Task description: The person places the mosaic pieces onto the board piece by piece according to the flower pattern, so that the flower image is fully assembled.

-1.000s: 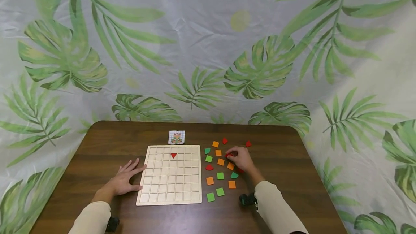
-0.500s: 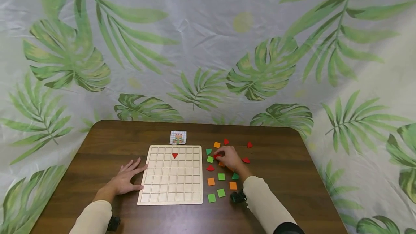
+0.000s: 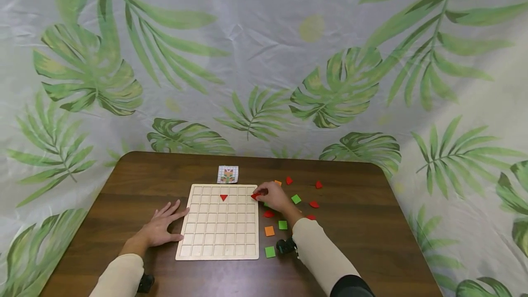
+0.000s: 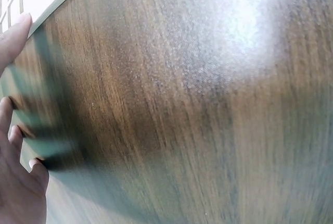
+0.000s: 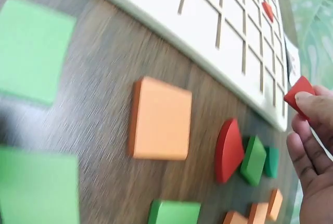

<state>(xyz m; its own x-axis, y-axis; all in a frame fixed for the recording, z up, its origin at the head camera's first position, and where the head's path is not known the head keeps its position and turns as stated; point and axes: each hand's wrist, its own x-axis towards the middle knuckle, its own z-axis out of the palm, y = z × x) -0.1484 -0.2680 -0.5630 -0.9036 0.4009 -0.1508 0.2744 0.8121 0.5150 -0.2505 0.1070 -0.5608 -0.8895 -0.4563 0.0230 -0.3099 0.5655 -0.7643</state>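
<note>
The right hand [image 3: 272, 196] pinches a red piece [image 5: 300, 97] between thumb and fingers, by the board's [image 3: 222, 237] edge on that hand's left. Farther left of it, a red triangle [image 3: 223, 197] lies on the board. Nearer the person than that hand, an orange square [image 3: 269, 231] rests on the desk [image 3: 379, 228]. The left hand [image 3: 158, 230] lies spread, thumb touching the board on its right.
</note>
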